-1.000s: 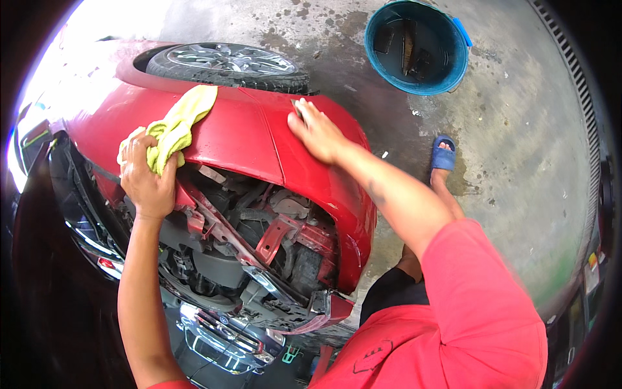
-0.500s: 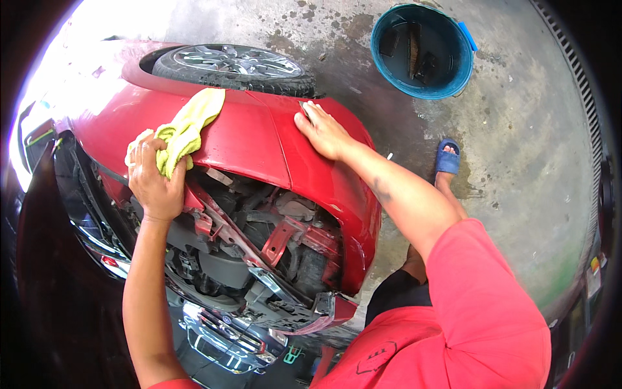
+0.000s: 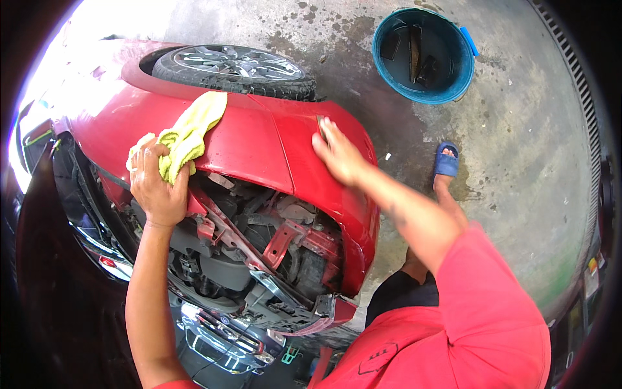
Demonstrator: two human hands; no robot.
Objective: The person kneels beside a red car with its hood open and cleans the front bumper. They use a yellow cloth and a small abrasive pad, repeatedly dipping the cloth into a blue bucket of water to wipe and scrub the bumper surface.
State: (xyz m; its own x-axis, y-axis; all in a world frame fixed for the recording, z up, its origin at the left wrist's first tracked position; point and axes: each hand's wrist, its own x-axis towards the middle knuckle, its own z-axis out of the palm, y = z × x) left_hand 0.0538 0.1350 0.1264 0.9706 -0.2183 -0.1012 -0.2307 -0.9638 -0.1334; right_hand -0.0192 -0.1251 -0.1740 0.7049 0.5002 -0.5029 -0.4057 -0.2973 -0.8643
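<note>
My left hand (image 3: 157,188) grips a yellow-green cloth (image 3: 202,123), bunched under the fingers, with its loose end spread over the red fender (image 3: 246,133). The hand rests at the fender's inner edge, beside the open engine bay. On the red bumper corner (image 3: 346,220), right of the panel seam, my right hand (image 3: 340,152) lies pressed down, slightly blurred. A thin, dark-edged pad (image 3: 321,124) shows at its fingertips; the palm hides the rest.
A blue bucket (image 3: 468,71) of dark water with several dark pieces in it stands on the wet concrete. The car's wheel (image 3: 240,65) is beyond the fender. Exposed metal brackets (image 3: 282,243) fill the open front. My sandalled foot (image 3: 447,159) is at the right.
My right hand has slid along the bumper, rightward and toward me, with the pad. My left hand keeps its grip on the cloth and has hardly shifted.
</note>
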